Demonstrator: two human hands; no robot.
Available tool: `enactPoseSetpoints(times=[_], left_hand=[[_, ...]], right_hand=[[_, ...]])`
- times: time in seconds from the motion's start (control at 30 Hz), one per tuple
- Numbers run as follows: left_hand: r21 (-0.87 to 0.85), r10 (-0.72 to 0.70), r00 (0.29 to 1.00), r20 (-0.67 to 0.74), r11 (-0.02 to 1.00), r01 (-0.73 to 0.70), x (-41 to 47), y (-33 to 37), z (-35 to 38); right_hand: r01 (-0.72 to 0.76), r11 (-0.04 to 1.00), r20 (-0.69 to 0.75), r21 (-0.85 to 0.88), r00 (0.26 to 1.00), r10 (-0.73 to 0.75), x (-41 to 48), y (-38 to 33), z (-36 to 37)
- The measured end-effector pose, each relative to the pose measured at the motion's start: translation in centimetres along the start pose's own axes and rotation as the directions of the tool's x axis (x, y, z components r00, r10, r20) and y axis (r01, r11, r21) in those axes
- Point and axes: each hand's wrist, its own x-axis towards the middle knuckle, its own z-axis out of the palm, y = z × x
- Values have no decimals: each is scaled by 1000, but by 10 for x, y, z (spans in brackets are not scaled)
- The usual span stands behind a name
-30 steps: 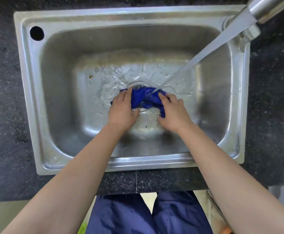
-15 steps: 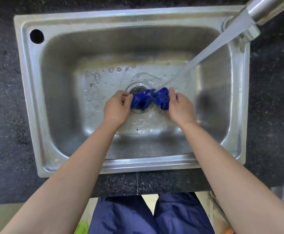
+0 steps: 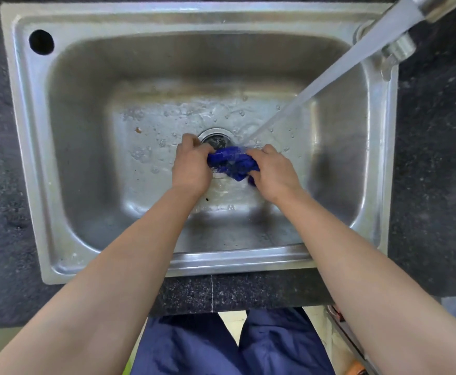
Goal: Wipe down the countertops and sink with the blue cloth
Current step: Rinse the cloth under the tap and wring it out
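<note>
A wet, bunched blue cloth (image 3: 231, 162) hangs between both hands just above the drain (image 3: 216, 138) of the steel sink (image 3: 26, 147). My left hand (image 3: 191, 166) grips its left end with curled fingers. My right hand (image 3: 274, 171) grips its right end, and a bit of cloth hangs below that hand. Water from the faucet (image 3: 435, 5) at the top right streams down diagonally and lands right by the cloth.
Dark speckled countertop (image 3: 432, 163) surrounds the sink on all sides. A round hole (image 3: 41, 41) sits in the sink's back left corner. The basin floor is wet with bubbles and a small brown speck (image 3: 138, 129).
The hands went from pressing the cloth on the drain to lifting and gripping it by its ends. They have since drawn closer together, bunching the cloth tighter.
</note>
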Motion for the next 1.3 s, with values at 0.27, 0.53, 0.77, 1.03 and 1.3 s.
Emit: enactPoseSetpoints(times=[0.27, 0.53, 0.77, 1.03, 1.3], left_hand=[[-357, -205, 979, 20, 913, 198, -23, 2, -18], [-86, -9, 1000, 2, 996, 9, -17, -10, -1], [-179, -34, 966, 257, 980, 82, -14, 4, 15], [-274, 47, 965, 256, 961, 26, -12, 4, -1], [-331, 60, 993, 104, 943, -22, -29, -19, -5]], right_hand=[[-233, 827, 28, 511, 966, 255, -21, 6, -1], [2, 1000, -148, 17, 989, 1, -14, 11, 14], [64, 977, 106, 202, 991, -86, -6, 24, -2], [0, 952, 158, 305, 986, -51, -8, 20, 4], [270, 962, 123, -36, 957, -264, -12, 19, 17]])
